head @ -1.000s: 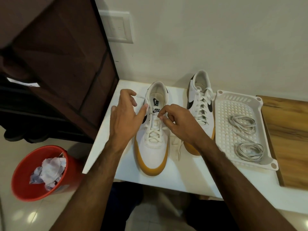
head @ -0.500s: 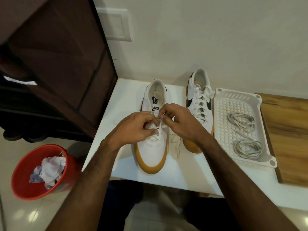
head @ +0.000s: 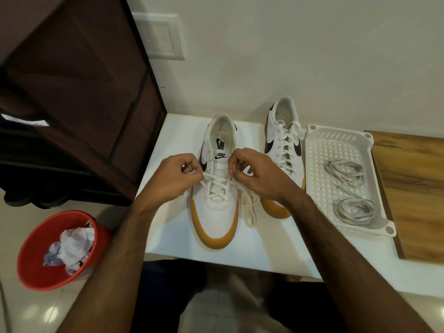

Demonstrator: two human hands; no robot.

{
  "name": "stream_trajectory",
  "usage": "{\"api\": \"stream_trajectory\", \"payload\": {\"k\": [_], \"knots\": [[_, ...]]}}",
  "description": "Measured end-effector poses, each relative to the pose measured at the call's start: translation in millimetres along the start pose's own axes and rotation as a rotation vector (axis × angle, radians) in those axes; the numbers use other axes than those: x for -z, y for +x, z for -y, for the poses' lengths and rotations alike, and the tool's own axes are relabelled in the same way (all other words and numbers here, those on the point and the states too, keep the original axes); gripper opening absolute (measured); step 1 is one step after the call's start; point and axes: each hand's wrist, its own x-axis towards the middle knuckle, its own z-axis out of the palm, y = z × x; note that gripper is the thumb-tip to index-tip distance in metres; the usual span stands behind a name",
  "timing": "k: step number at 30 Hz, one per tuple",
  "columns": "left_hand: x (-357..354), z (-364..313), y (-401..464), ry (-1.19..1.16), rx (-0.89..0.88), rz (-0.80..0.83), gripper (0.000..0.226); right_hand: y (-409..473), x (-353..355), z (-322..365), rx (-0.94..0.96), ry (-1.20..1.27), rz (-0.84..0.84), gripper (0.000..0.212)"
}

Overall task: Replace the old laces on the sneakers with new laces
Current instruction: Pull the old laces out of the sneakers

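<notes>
A white leather sneaker with a gum-coloured rubber sole and a black swoosh (head: 217, 188) lies flat on the white surface (head: 168, 212), toe toward the person, heel toward the wall. Its tongue carries a black brand label, and the insole inside shows the same mark. A flat white cotton lace (head: 217, 186) criss-crosses the lower eyelets; the upper eyelets near the collar stand bare. The left hand (head: 175, 175) has its fingers curled round one free end of that lace at the shoe's left edge, the plastic tip poking out below the fingers. The right hand (head: 254, 174) pinches the other side of the lace at the shoe's right edge, beside the tongue. A loose length of the same lace trails down over the surface between the two shoes.

The second white sneaker of the pair (head: 284, 150) lies just beside the first on its right, partly hidden behind the right hand, laced up to the top eyelets with a white lace (head: 287, 150).

Just beside that shoe sits a white perforated plastic tray (head: 319, 164), holding two coiled bundles of pale grey laces (head: 343, 168), one toward the wall and one nearer the person, with a strand running between them. A wooden board (head: 413, 188) lies beyond the tray. On the floor at left stands a red plastic bin with crumpled paper (head: 60, 251).
</notes>
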Motion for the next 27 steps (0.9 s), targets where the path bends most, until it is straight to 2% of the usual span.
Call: {"api": "stream_trajectory", "payload": {"k": [2, 3, 6, 8, 10, 14, 18, 20, 23, 25, 27], "knots": [[4, 8, -2, 0.075, 0.073, 0.027, 0.018, 0, -1, 0, 0.001, 0.01, -0.001, 0.006], [4, 9, -2, 0.155, 0.044, 0.018, 0.017, 0, -1, 0, 0.002, 0.01, -0.003, 0.007], [-2, 1, -2, 0.2, -0.196, 0.008, 0.004, 1, -3, -1, 0.005, 0.004, -0.01, 0.006], [-12, -7, 1, 0.25, -0.313, 0.065, 0.012, 1, -4, -2, 0.01, 0.001, -0.013, 0.006], [-24, -10, 4, 0.359, -0.38, 0.093, 0.016, 2, -4, -3, 0.009, -0.004, -0.011, 0.006], [-29, -10, 6, 0.444, -0.442, 0.051, 0.008, 2, -5, -3, 0.005, -0.006, -0.013, 0.007], [-18, -9, 4, 0.263, -0.326, -0.054, 0.007, 2, -4, -2, -0.01, -0.011, -0.004, 0.008], [-4, -5, 3, 0.16, -0.24, -0.104, 0.016, 2, -3, -3, -0.015, -0.01, -0.003, 0.009], [21, 8, -1, -0.004, -0.133, -0.259, 0.014, 2, -4, -4, -0.012, 0.0, -0.007, 0.008], [30, 19, -5, -0.033, -0.046, -0.358, 0.012, 2, -4, -3, -0.01, 0.003, -0.007, 0.009], [28, 26, -5, 0.072, -0.034, -0.352, 0.015, 3, -4, -2, -0.008, 0.002, -0.01, 0.01]]}}
